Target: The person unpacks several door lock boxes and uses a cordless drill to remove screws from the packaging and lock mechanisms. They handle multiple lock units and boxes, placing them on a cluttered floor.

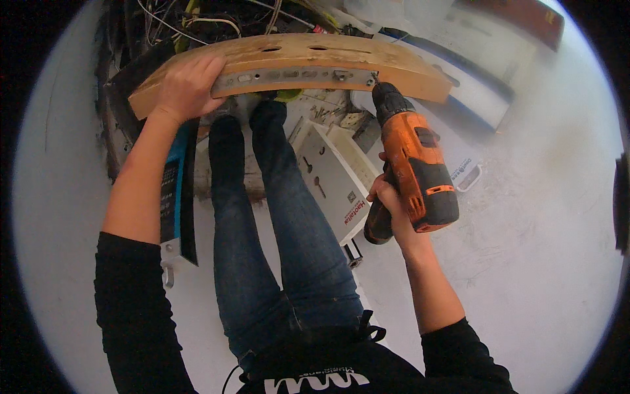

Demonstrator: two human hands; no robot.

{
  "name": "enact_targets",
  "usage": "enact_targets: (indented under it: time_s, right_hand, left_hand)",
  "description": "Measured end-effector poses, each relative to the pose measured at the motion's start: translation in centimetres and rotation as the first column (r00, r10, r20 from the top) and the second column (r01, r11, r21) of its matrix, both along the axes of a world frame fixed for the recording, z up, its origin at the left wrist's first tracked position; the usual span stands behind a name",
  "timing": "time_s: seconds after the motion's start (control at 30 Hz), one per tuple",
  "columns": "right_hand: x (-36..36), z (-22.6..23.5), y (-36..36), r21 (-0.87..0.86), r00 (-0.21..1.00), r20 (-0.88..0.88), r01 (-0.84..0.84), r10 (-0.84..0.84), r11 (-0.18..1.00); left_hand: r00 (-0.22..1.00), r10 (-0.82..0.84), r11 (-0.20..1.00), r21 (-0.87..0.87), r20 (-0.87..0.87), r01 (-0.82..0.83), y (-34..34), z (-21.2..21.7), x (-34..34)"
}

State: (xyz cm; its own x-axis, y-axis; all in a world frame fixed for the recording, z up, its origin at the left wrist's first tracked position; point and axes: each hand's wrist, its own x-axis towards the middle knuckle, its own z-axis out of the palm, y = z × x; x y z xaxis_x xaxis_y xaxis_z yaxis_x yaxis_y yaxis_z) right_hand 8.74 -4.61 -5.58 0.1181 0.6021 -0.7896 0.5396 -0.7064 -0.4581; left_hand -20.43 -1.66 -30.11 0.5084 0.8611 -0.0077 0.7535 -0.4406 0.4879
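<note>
A wooden board (249,51) spans the upper middle, with a metal drawer slide (279,78) lying along its near edge. My left hand (190,85) is wrapped over the board's left part, fingers closed on it beside the slide's left end. In my right hand (392,200) is an orange and black cordless drill (417,157), gripped by its handle. The drill's chuck points up and left, its tip at the slide's right end by the board's edge. Whether a screw sits at the tip is too small to tell.
A white box (335,180) with keyhole-shaped cutouts stands right of my legs. Left of them is a black and blue panel (173,190). Tangled cables (210,23) and clutter lie beyond the board. A white panel (472,79) and a brown piece (525,20) are at the far right.
</note>
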Motion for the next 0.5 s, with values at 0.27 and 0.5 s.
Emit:
enact_targets:
  time_s: [0.27,0.5]
  right_hand:
    - [-0.7,0.1,0.6,0.007,0.995,0.01,0.102,-0.102,0.995]
    - [-3.1,0.1,2.0,-0.146,0.602,-0.159,0.769,-0.782,0.622]
  left_hand:
    - [0.999,-0.029,1.0,-0.011,-0.034,0.029,1.0,0.5,0.6]
    - [0.999,-0.02,1.0,-0.011,-0.047,0.019,1.3,1.6,2.3]
